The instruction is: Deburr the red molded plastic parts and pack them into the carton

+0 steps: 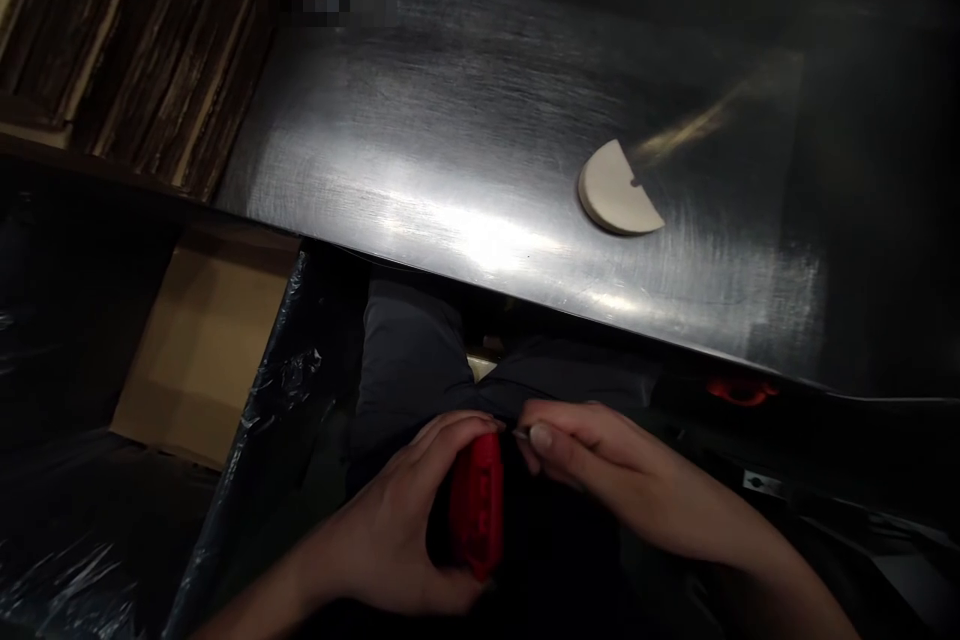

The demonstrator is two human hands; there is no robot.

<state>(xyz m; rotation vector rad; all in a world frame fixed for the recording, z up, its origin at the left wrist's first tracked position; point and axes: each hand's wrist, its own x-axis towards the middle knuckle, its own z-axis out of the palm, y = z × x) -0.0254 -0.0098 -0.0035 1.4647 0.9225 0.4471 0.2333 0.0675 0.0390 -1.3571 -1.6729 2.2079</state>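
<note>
Above my lap, my left hand (409,520) is closed around a red plastic thing (478,505), thumb at its lower end and fingers at its top. Slots or openings run down its side; its exact kind does not show. Just to the right, the fingers of my right hand (577,450) pinch a small, thin, shiny piece (521,434), mostly hidden by the fingertips. The two hands are close but apart. On the metal table beyond them lies a pale half-disc (619,192) with a small notch in its straight edge.
The shiny metal table (420,120) has its front edge beyond my hands. Dark-edged boards or sheets (142,40) stand stacked at its left. Lower left, a container lined with black plastic (240,450) holds a cardboard piece (210,340). A red glow (741,390) shows under the table's edge.
</note>
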